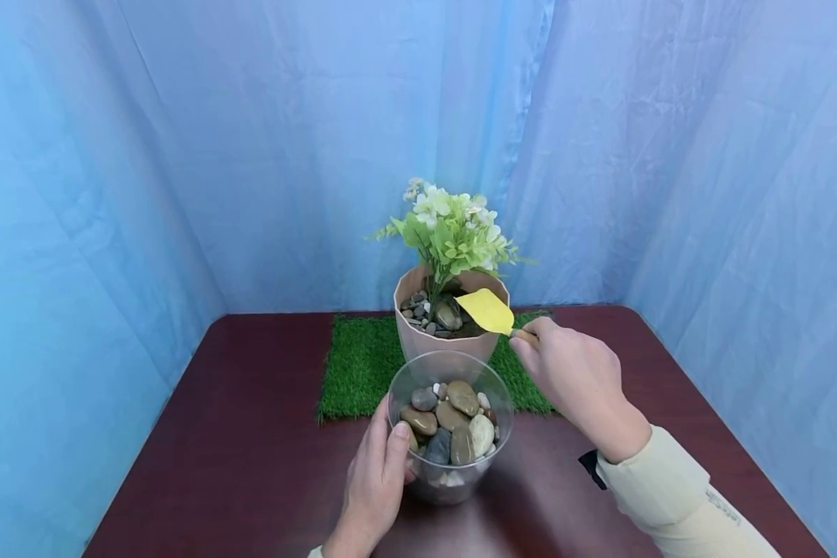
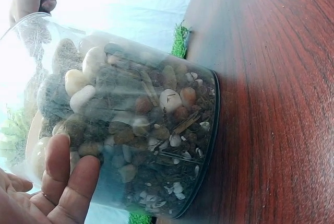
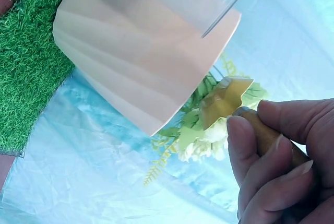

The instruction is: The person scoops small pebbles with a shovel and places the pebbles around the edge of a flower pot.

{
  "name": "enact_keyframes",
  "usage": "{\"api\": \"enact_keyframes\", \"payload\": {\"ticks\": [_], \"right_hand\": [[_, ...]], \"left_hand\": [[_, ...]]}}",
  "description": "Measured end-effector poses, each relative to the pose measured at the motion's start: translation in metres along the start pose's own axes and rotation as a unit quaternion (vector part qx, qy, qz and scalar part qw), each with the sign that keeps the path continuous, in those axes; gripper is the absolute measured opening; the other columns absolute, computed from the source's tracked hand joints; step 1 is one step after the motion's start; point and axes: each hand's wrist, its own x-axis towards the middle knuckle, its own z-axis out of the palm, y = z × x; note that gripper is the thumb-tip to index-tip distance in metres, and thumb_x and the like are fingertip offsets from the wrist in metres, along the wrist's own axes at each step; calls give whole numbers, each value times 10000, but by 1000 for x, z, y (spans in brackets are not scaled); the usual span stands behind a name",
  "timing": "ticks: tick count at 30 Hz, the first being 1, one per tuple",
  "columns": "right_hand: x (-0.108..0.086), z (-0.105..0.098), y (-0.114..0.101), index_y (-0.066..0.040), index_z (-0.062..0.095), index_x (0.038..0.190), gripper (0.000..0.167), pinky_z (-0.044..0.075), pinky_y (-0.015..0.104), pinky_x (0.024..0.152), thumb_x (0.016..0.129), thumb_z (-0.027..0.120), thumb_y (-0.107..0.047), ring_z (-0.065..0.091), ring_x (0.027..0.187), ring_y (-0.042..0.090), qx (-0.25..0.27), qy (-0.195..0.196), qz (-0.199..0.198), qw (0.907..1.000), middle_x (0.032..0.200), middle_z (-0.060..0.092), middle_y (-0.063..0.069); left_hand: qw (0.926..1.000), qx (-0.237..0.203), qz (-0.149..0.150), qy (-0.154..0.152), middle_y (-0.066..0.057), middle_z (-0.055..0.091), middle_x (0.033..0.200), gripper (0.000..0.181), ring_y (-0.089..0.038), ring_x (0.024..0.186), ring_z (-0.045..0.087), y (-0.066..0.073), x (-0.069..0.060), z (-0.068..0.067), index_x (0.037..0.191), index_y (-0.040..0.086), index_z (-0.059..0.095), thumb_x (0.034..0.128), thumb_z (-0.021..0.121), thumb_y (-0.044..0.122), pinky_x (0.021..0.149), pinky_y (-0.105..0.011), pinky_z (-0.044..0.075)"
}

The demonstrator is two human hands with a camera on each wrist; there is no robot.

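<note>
Trowel (image 1: pixel 488 311) gripped in right hand (image 1: pixel 579 376), its load unclear, could spill outside the pot (image 1: pixel 414 342) if tilted wide; left hand (image 1: pixel 377 474) clasps stone-filled tub (image 1: pixel 441 491).

Two hands (image 1: pixel 377 474) (image 1: pixel 577 372), one trowel (image 1: pixel 487 311), one clear container (image 1: pixel 446 494), one pot (image 1: pixel 425 344), one flowering plant (image 1: pixel 453 232), one grass mat (image 1: pixel 359 356) and one surface (image 1: pixel 265 403) are showing; the stones (image 1: pixel 452 416) are overlapping past counting.

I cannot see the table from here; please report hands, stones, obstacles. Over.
Left hand holding clear container of stones. Right hand gripping yellow trowel at pink planter. White flowers close to trowel, possibly in the way.
</note>
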Motion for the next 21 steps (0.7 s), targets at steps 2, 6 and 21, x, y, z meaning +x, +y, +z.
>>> {"api": "enact_keyframes", "payload": {"ticks": [2,6,21], "right_hand": [[-5,-2,0,-145,683,952,197,299,313,419,1029,661,-325,391,460,113,48,39,-57,10000,533,435,-77],[-14,-8,0,-151,710,1023,182,326,309,433,1013,692,-332,432,491,74,142,119,-210,9996,589,525,-108],[-40,-28,-7,-300,762,1033,146,321,265,421,900,819,-278,442,529,-37,3,329,-749,9966,673,605,-204]], "left_hand": [[10000,-16,-8,-2,11,645,1120,524,-21,590,609,0,0,0,1639,315,335,1128,442,363,701,-264,506],[10000,-1,-11,-14,26,635,1092,525,-14,592,605,0,0,0,1639,327,328,1128,442,364,700,-264,505],[9999,8,-105,-65,-32,633,1320,533,-12,605,611,0,1,-1,1641,356,309,1126,439,390,720,-276,516]]}}
